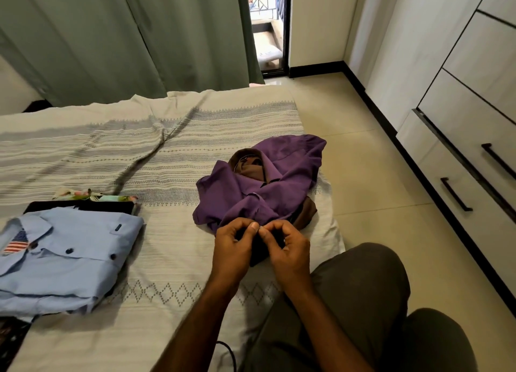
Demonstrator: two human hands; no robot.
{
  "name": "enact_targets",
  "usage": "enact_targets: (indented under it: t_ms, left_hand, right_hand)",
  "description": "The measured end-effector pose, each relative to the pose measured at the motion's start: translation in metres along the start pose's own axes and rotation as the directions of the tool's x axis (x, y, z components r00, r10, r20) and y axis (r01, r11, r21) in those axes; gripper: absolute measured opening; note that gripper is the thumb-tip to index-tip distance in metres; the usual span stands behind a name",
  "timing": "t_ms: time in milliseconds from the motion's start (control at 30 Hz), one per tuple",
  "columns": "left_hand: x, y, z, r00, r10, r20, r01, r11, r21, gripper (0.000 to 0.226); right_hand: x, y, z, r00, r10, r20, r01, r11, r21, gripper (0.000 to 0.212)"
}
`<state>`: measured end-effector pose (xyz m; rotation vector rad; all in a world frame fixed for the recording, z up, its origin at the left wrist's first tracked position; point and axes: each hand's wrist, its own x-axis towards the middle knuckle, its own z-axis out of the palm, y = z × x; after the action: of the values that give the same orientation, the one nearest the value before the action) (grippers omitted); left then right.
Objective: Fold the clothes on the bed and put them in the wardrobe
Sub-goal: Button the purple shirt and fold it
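Purple cotton, soft and crumpled, makes up the purple button-up shirt heaped near the right edge of the bed, which is spread with a cream sheet banded in grey. A brown garment is tangled inside it and shows again at its lower right. Both hands work at the shirt's near edge: the left hand and the right hand have their fingers curled in, thumbs almost meeting, pinching a small bit of fabric or perhaps a button; a dark piece of cloth lies under them, and which garment it belongs to I cannot tell. The shirt looks light and limp, so it will sag and slip out of shape unless taken by the collar or shoulder seams and shaken flat. The brown piece probably needs pulling free first. To the left, a folded pale blue shirt with dark buttons and a flag patch rests on a stack. The white wardrobe with black bar handles stands at the right, across the tiled floor.
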<state>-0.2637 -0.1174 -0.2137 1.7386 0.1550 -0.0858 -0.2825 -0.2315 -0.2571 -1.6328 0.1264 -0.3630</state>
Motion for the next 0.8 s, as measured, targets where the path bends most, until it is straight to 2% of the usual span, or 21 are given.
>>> enact_targets:
  t_ms: [67,133,267,367,467,533,600,667,800]
  left_hand:
    - [0.0,-0.001,0.0,0.995,-0.029,0.091,0.033,0.998,-0.049,0.022]
    - [0.0,-0.002,0.001,0.993,-0.021,0.119,0.027,0.999,-0.042,0.021]
    - [0.007,-0.001,0.002,0.998,0.042,0.053,-0.041,0.999,-0.004,0.011]
    - [0.01,0.002,0.0,0.991,0.074,0.115,-0.076,0.997,0.012,0.015]
    - [0.014,0.005,-0.002,0.985,0.072,0.154,-0.076,0.997,0.019,0.019]
    - [0.019,0.007,-0.002,0.988,0.054,0.142,-0.057,0.998,0.018,0.022]
    - [0.029,0.013,-0.001,0.992,0.06,0.111,-0.062,0.998,0.017,0.027]
    - [0.044,0.029,-0.002,0.992,0.104,0.075,-0.105,0.994,0.013,0.028]
    - [0.073,0.089,-0.009,0.956,0.294,0.019,-0.294,0.956,-0.004,0.022]
  right_hand:
    - [0.001,-0.002,-0.002,0.993,0.097,0.064,-0.104,0.986,0.127,0.003]
    - [0.003,-0.001,-0.004,0.987,0.139,0.079,-0.152,0.971,0.185,0.002]
    - [0.002,-0.003,-0.006,0.991,0.071,0.111,-0.094,0.97,0.222,0.018]
    - [0.001,-0.003,-0.007,0.993,-0.022,0.114,0.007,0.991,0.131,0.032]
    - [0.003,0.002,-0.005,0.997,-0.074,0.002,0.074,0.997,-0.021,0.03]
    - [0.004,0.003,-0.005,0.993,-0.112,-0.025,0.108,0.987,-0.122,0.025]
    - [0.008,0.003,-0.009,0.987,-0.157,0.016,0.157,0.963,-0.22,0.015]
    - [0.018,-0.002,-0.017,0.98,-0.184,0.082,0.199,0.939,-0.281,0.017]
    - [0.048,-0.047,-0.038,0.953,-0.27,0.14,0.295,0.93,-0.22,0.022]
